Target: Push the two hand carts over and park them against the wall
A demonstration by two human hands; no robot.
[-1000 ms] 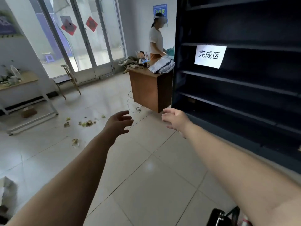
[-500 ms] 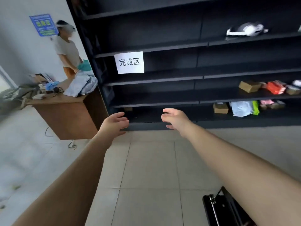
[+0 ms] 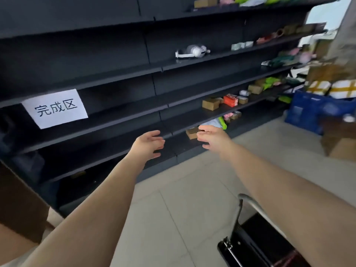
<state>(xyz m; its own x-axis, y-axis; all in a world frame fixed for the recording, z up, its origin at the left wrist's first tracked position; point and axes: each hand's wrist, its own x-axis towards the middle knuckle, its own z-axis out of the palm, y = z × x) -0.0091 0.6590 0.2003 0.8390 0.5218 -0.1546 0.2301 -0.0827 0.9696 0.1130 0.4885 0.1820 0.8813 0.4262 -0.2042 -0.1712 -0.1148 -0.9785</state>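
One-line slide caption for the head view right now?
Both bare hands, left and right, reach empty toward black metal shelving; black hand cart sits below.

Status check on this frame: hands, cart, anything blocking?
Left hand and right hand open, empty, held out ahead. One hand cart low right, untouched. Black shelving straight ahead; blue bin and boxes far right.

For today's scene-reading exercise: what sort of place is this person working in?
Probably a parcel storeroom or small warehouse. Long black shelving carries small cardboard boxes and bagged packets, a paper sign labels one section, and a blue bin of taped parcels stands on the tiled floor.
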